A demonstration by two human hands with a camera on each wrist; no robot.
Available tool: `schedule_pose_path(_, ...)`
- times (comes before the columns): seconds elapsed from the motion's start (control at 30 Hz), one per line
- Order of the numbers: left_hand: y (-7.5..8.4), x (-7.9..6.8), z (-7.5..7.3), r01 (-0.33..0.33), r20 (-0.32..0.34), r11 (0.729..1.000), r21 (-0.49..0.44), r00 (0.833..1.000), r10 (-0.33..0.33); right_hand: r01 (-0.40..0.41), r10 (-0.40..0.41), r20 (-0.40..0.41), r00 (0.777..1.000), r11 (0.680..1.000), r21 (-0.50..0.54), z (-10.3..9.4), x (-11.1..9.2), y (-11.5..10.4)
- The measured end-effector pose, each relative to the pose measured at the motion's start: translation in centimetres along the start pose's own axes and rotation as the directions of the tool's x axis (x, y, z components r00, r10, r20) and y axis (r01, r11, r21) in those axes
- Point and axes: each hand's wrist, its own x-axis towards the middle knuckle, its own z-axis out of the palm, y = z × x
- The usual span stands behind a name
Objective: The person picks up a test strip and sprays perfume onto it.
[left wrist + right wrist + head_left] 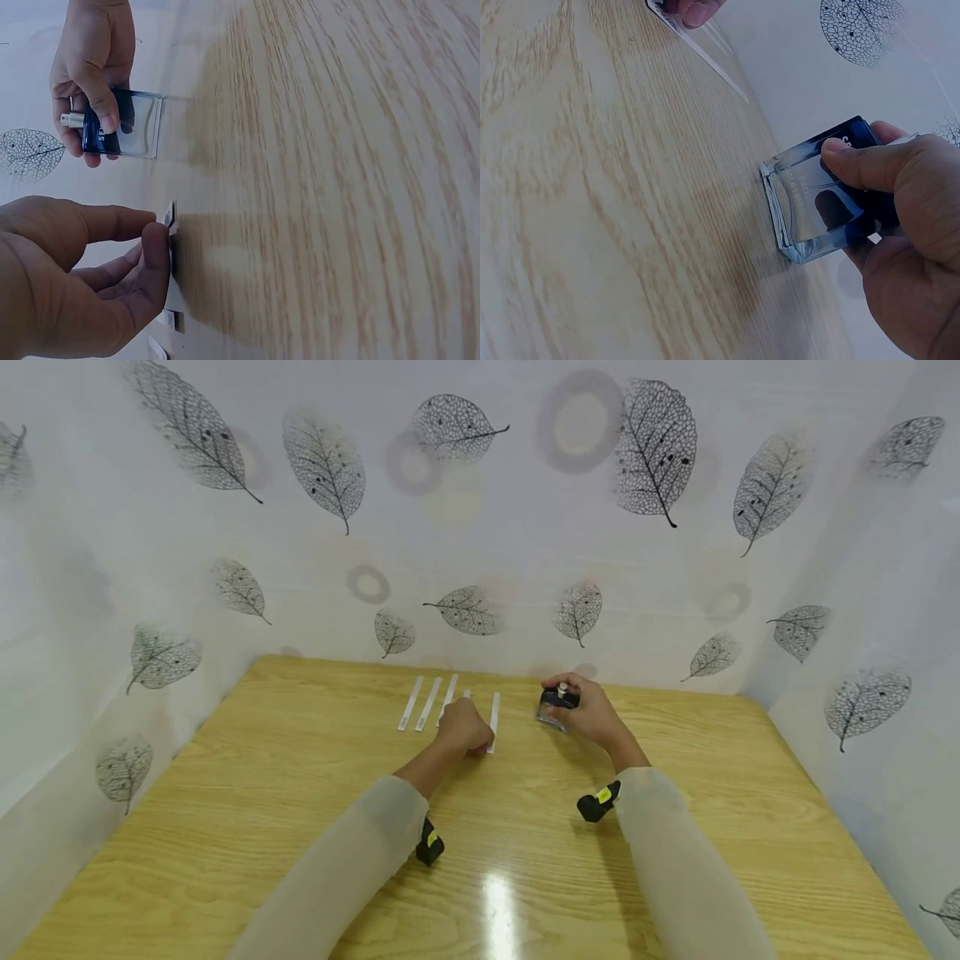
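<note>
My right hand (588, 708) grips a glass perfume bottle (810, 195), dark blue toward its top, with clear glass at the base and a bare silver spray nozzle (73, 120). The bottle is held tilted, close over the table. Over the row of white paper test strips, my left hand (463, 727) pinches the near end of the rightmost strip (494, 718) between thumb and forefinger. That strip stretches away from the fingertips in the right wrist view. Another strip lies partly hidden beneath the left hand.
Several more white strips (410, 703) lie side by side left of the hand, pointing toward the back edge. The wood-grain table (300, 827) meets a pale curtain (480, 527) with leaf prints along its back and sides.
</note>
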Motion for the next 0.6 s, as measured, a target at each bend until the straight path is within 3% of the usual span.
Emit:
schedule_pose_path(0.17,0.3,-0.3,-0.3,-0.019,0.024,0.998,-0.053,0.999,0.021,0.019,-0.018,0.013,1.000,1.000,-0.021,-0.5,-0.1,0.2)
schedule_pose_path(0.43,0.6,-1.7,-2.3,-0.153,0.049,0.968,-0.201,0.985,0.166,-0.008,0.009,0.067,0.998,1.000,-0.005,-1.8,-0.7,-0.6)
schedule_pose_path(0.6,0.1,-2.3,-3.5,-0.233,0.013,0.957,-0.172,0.971,0.238,-0.005,0.010,0.055,0.998,0.996,-0.088,-2.9,-1.6,-1.5)
